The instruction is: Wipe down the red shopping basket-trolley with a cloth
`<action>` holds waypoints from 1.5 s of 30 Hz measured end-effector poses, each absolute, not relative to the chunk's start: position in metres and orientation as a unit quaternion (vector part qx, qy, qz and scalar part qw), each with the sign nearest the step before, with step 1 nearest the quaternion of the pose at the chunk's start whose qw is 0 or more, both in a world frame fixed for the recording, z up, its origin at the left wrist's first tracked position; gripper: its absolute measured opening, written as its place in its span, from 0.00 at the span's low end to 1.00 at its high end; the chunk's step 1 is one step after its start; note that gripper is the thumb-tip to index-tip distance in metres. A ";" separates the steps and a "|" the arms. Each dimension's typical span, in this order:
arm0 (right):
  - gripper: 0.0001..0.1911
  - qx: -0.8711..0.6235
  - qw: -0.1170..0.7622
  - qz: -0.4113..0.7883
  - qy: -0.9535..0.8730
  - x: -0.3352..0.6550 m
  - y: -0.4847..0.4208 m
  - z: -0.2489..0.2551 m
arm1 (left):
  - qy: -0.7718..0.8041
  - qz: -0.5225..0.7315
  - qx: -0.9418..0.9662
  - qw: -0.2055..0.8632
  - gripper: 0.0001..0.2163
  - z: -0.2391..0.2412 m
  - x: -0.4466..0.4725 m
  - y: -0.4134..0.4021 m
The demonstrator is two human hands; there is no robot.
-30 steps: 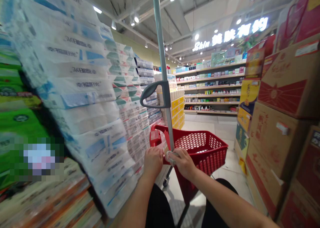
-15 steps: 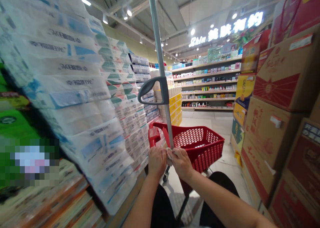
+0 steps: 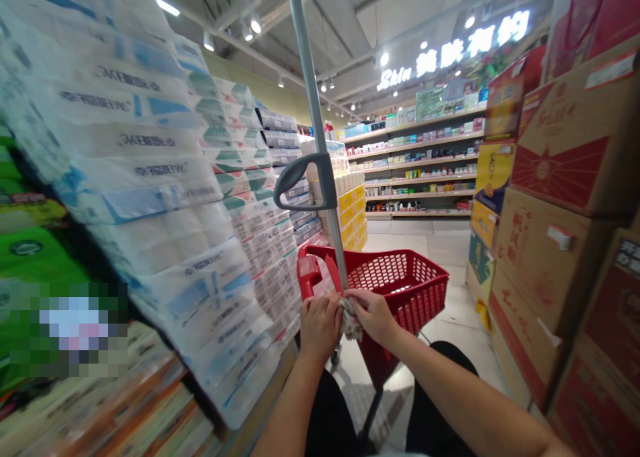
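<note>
A red shopping cart [image 3: 400, 303] with a mesh basket stands just ahead of me. A grey metal pole [image 3: 311, 83] with a dark grey loop handle [image 3: 307, 183] rises from its near side. My left hand [image 3: 320, 323] is closed over the near handle bar, beside the red end piece [image 3: 309, 273]. A crumpled pale, patterned cloth [image 3: 351, 320] hangs between my two hands, close to the pole's lower part. Pinching the cloth from the right is my right hand [image 3: 373, 315], its fingertips partly hidden. The bar under my hands is mostly covered.
Tall stacks of wrapped tissue packs [image 3: 165, 170] line the left side. Cardboard boxes [image 3: 560, 170] are piled along the right. Pale floor [image 3: 440, 243] runs between them toward shelves of small goods [image 3: 420, 153]. My dark-clothed knees [image 3: 443, 390] flank the cart's near end.
My right hand has shifted slightly right and away from the left, so more of the cloth shows, hanging down between them. The cart and pole stay nearly in place.
</note>
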State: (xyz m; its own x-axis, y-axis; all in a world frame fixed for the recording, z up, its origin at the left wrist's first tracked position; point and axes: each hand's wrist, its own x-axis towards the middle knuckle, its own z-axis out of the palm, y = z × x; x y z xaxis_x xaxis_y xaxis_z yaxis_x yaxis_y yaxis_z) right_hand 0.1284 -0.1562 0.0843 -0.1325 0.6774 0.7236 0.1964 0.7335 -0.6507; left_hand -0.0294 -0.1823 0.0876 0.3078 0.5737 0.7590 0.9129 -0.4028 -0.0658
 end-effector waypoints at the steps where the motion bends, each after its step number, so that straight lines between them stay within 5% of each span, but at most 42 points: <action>1: 0.12 -0.311 0.600 0.197 -0.710 0.132 -0.154 0.084 | -0.485 -0.343 -0.764 0.251 0.10 0.087 -0.029 -0.181; 4: 0.15 -0.362 0.608 0.129 -0.695 0.133 -0.146 0.077 | -0.490 -0.410 -0.735 0.227 0.08 0.087 -0.035 -0.173; 8: 0.17 -0.402 0.513 0.061 -0.756 0.121 -0.138 0.053 | -0.522 -0.493 -0.669 0.189 0.10 0.102 -0.050 -0.165; 15: 0.13 -0.419 0.472 -0.029 -0.775 0.117 -0.136 0.032 | -0.513 -0.298 -0.773 0.223 0.05 0.116 -0.039 -0.177; 21: 0.12 -0.405 0.470 -0.059 -0.782 0.122 -0.137 0.032 | -0.467 -0.189 -0.833 0.228 0.13 0.125 -0.033 -0.164; 28: 0.12 -0.406 0.462 -0.065 -0.786 0.120 -0.131 0.032 | -0.368 -0.303 -0.819 0.320 0.10 0.100 -0.057 -0.179; 33: 0.12 -0.406 0.458 -0.055 -0.789 0.121 -0.132 0.032 | -0.444 -0.385 -0.776 0.231 0.13 0.106 -0.054 -0.183; 39: 0.11 -0.399 0.459 -0.057 -0.791 0.124 -0.135 0.032 | -0.554 -0.300 -0.736 0.248 0.10 0.127 -0.035 -0.175; 45: 0.12 -0.396 0.462 -0.048 -0.792 0.129 -0.135 0.029 | -0.448 -0.282 -0.797 0.292 0.09 0.113 -0.028 -0.193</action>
